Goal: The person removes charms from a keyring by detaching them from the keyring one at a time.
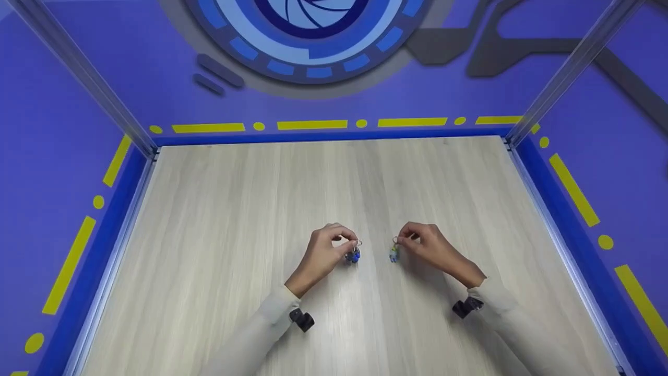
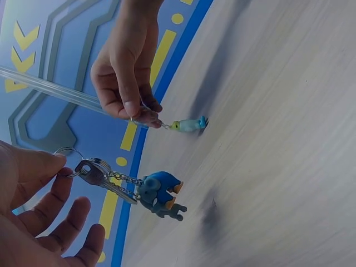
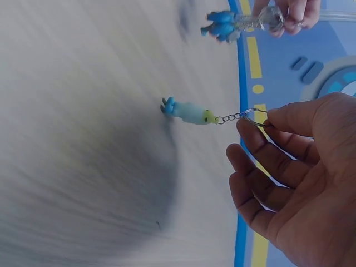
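My left hand (image 1: 324, 247) pinches a split key ring (image 2: 68, 161) between thumb and forefinger. From it hang a key (image 2: 100, 177) and, on short chains, elephant figures (image 2: 161, 189) in blue and grey; one partly covers the other. Across a small gap, my right hand (image 1: 428, 247) pinches a second key ring (image 3: 256, 115) by thumb and forefinger. A chain joins that ring to a small figure (image 3: 192, 113) with a yellow-green head, pale body and blue lower end. Both bunches dangle apart from each other, above the table.
The wood-grain table (image 1: 250, 198) lies beneath both hands. Blue panels (image 1: 130, 73) with yellow marks stand along the back and sides, with clear posts (image 1: 569, 68) at the rear corners. A dark wrist camera (image 1: 301, 319) sits on the left sleeve, another camera (image 1: 467, 307) on the right.
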Tool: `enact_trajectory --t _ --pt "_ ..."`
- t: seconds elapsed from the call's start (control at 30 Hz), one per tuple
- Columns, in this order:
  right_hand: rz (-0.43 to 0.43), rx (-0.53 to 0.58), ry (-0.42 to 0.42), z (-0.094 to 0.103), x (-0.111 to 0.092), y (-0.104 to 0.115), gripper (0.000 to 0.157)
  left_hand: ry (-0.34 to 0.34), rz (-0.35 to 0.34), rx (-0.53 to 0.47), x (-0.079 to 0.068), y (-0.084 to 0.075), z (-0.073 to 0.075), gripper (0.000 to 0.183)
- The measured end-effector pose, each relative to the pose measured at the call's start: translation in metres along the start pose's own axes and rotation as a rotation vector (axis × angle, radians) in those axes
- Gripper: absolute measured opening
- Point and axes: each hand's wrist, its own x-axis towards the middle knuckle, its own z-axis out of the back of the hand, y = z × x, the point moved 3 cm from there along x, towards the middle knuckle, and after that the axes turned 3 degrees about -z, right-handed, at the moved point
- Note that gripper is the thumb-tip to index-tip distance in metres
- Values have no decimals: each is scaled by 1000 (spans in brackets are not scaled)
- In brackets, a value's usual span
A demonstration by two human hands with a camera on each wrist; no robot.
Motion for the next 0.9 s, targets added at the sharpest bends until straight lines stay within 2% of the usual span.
enact_trajectory --t 0.33,0.53,0.73,0.9 --pt "-34 17 -19 -14 25 -22 6 -3 45 -9 -1 2 0 6" --pt "8 -31 -23 -23 38 -31 6 -20 45 -9 -1 3 2 7" --pt "77 -76 -93 -29 51 -37 6 -30 36 1 0 3 3 9" --pt "96 -101 -132 -33 55 -41 5 -24 28 -4 1 2 2 8"
